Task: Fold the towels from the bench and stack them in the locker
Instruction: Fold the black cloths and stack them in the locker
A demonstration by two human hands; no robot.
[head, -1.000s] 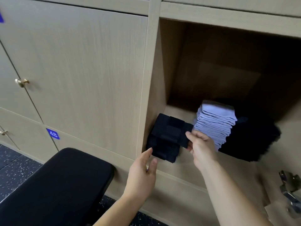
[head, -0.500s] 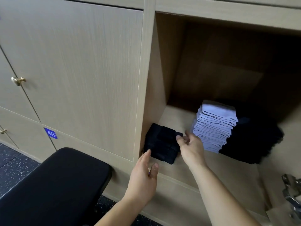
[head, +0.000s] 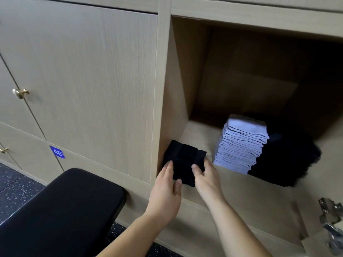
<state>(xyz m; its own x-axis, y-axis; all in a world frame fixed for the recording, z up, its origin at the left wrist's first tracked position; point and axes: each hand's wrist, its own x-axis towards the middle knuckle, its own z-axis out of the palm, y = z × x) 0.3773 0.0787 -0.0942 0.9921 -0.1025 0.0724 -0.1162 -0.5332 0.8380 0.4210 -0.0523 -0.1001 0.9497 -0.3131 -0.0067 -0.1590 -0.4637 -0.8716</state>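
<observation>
Open wooden locker [head: 178, 89] | black folded towel [head: 185, 158] on its floor, near left corner | left hand [head: 165, 191] fingers straight, touching its left edge | right hand [head: 206, 179] fingers pinching its right edge | white towel stack [head: 241, 145] just right

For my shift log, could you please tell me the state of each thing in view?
locker: open.
dark towel: folded, lying by the locker's left wall.
white towels: folded, stacked.
dark pile: beside white towels, folds unclear.
left-hand grip: straight fingers touching dark towel.
right-hand grip: curled round dark towel.
neighbouring door: shut.
</observation>
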